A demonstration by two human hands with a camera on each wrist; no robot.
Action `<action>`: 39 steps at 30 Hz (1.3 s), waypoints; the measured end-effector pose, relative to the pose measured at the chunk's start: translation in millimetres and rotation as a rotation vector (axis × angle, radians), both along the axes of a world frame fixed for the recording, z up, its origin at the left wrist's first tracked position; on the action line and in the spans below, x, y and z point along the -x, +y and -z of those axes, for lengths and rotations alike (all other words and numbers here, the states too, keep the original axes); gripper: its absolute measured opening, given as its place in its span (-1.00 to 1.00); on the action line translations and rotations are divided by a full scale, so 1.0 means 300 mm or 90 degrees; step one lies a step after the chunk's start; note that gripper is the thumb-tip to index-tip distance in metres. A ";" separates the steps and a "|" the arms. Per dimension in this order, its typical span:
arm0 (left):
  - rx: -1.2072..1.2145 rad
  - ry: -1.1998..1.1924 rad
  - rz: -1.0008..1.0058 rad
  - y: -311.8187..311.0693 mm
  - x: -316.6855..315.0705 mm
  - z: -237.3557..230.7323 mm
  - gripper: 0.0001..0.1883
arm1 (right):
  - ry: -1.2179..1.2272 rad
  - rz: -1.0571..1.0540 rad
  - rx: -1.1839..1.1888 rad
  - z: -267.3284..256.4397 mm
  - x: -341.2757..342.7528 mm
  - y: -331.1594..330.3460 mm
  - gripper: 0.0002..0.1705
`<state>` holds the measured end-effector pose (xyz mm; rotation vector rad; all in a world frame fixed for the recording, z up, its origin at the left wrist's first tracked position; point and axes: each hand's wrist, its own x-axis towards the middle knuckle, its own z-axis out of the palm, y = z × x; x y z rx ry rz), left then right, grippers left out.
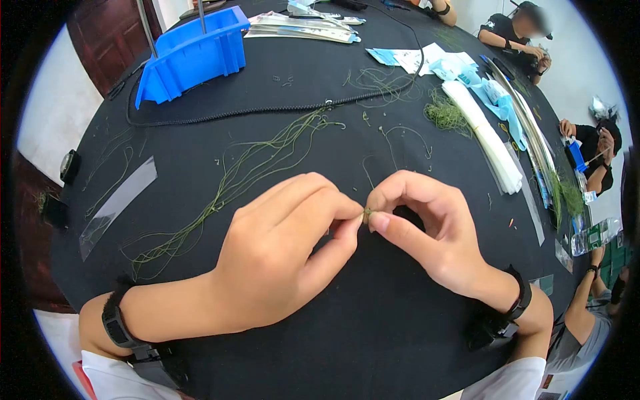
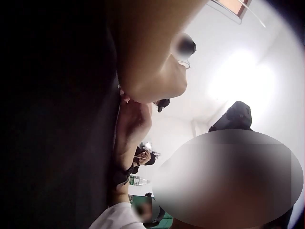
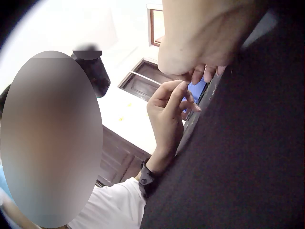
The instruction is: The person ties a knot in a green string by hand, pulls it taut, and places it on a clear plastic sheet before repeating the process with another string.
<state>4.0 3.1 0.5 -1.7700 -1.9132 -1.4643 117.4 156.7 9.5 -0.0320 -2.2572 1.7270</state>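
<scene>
Surface: a round-edged table covered in matte black cloth, white walls behind it, with other people seated around its far and right edges.

Item, far left: a bright blue open plastic bin. Item, crossing below it: a black braided cord.

Item, beyond the left hand: a loose spread of long, thin olive-green threads, running toward the cord. Item, right: a bundle of slim white strips, beside a tangled clump of green thread.

Principal item: a tiny olive-green thread piece, at the meeting fingertips above the near cloth; too small for me to say whether it is knotted.

Left hand: thumb and forefinger pinching the piece from one side. Right hand: thumb and forefinger pinching it from the other, fingertips nearly touching.

Handling notes, my judgement from afar: I would hold one pinch firm as an anchor and let only the other work, in small rolls rather than tugs, since fine thread probably slips or snaps. I would also lift the fingertips apart slightly for a clearer sight of it.
</scene>
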 end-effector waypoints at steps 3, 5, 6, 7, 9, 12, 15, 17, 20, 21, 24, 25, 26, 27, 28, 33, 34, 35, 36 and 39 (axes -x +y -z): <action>0.002 -0.003 -0.003 0.002 -0.004 0.001 -0.86 | -0.005 -0.004 0.009 -0.003 0.000 0.000 -0.96; -0.004 0.003 -0.004 0.004 -0.005 0.003 -0.85 | 0.000 -0.006 0.009 0.001 0.000 0.001 -0.96; -0.012 0.016 -0.002 0.004 -0.006 0.003 -0.84 | -0.006 -0.012 0.010 -0.001 -0.001 0.001 -0.96; -0.019 0.028 0.000 0.005 -0.007 0.004 -0.83 | -0.013 -0.017 0.012 -0.004 -0.003 0.000 -0.96; -0.035 0.062 0.005 0.008 -0.004 0.006 -0.81 | -0.033 -0.029 0.020 -0.011 -0.003 0.003 -0.96; -0.057 0.111 0.010 0.011 -0.004 0.010 -0.79 | -0.075 -0.049 0.039 -0.021 -0.004 0.005 -0.96; -0.066 0.130 0.000 0.013 -0.007 0.010 -0.78 | -0.094 -0.077 0.028 -0.027 -0.008 0.011 -0.96; -0.062 0.131 -0.018 0.009 -0.002 -0.001 -0.79 | -0.081 -0.100 -0.027 -0.023 -0.009 0.019 -0.96; -0.035 0.040 0.009 0.002 -0.004 -0.008 -0.81 | -0.074 -0.042 0.047 -0.018 -0.012 0.003 -0.96; -0.035 0.034 0.008 0.002 -0.004 -0.009 -0.82 | -0.068 -0.038 0.048 -0.020 -0.011 -0.001 -0.95; -0.030 0.012 0.007 0.002 -0.006 -0.006 -0.83 | -0.055 -0.030 0.051 -0.023 -0.010 -0.007 -0.94; -0.026 0.007 0.008 0.001 -0.007 -0.007 -0.83 | -0.050 -0.029 0.049 -0.020 -0.010 -0.006 -0.93; -0.023 0.001 0.009 0.000 -0.008 -0.008 -0.83 | -0.046 -0.028 0.047 -0.018 -0.010 -0.005 -0.93; -0.024 0.004 0.007 0.001 -0.008 -0.007 -0.83 | -0.048 -0.024 0.056 -0.018 -0.010 -0.006 -0.93; -0.025 0.006 0.006 0.001 -0.008 -0.006 -0.83 | -0.052 -0.019 0.065 -0.017 -0.011 -0.007 -0.93; -0.033 0.022 0.000 0.005 -0.009 -0.006 -0.83 | -0.075 -0.029 0.076 -0.029 -0.014 -0.005 -0.96; -0.033 0.024 0.000 0.004 -0.008 -0.007 -0.83 | -0.057 -0.026 0.072 -0.019 -0.010 -0.006 -0.94; -0.032 0.027 0.000 0.004 -0.009 -0.006 -0.83 | -0.038 -0.023 0.069 -0.012 -0.009 -0.006 -0.92; -0.036 0.039 0.000 0.004 -0.010 -0.005 -0.82 | -0.044 -0.033 0.070 -0.010 -0.010 -0.003 -0.92; -0.052 0.072 0.002 0.006 -0.012 0.000 -0.80 | -0.086 -0.059 0.089 -0.018 -0.013 0.008 -0.96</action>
